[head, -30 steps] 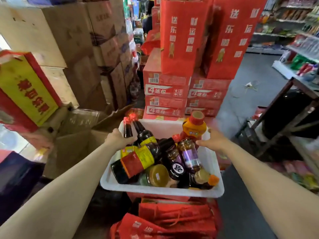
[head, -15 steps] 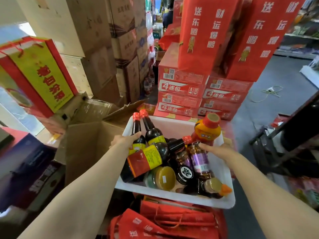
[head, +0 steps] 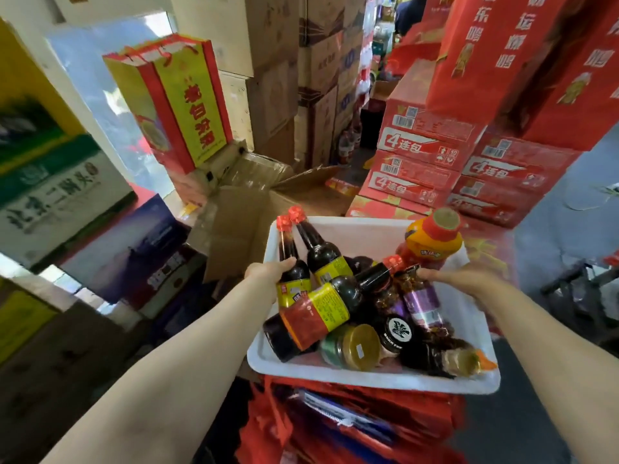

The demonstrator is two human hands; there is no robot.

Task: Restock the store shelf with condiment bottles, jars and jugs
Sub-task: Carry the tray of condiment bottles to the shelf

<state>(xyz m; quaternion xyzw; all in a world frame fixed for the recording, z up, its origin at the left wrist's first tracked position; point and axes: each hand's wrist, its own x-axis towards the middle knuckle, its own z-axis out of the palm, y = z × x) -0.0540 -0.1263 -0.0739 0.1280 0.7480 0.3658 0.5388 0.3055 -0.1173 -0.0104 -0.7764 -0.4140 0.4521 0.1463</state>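
Left hand (head: 268,272) gripping a dark sauce bottle (head: 292,262) at the white tub's (head: 368,376) left edge; right hand (head: 465,279) grasping the tub's right rim. Best kept level, since the loose bottles and jars inside look ready to roll.

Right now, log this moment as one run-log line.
stage: carrying stock | left hand: grips white tub left rim | right hand: grips right rim | load: soy sauce bottles, jars, orange jug | shelf: not in view

Both forearms are bare from the lower frame edge up to the hands: left hand (head: 268,273), right hand (head: 467,279); no sleeves, watch, rings or gloves show
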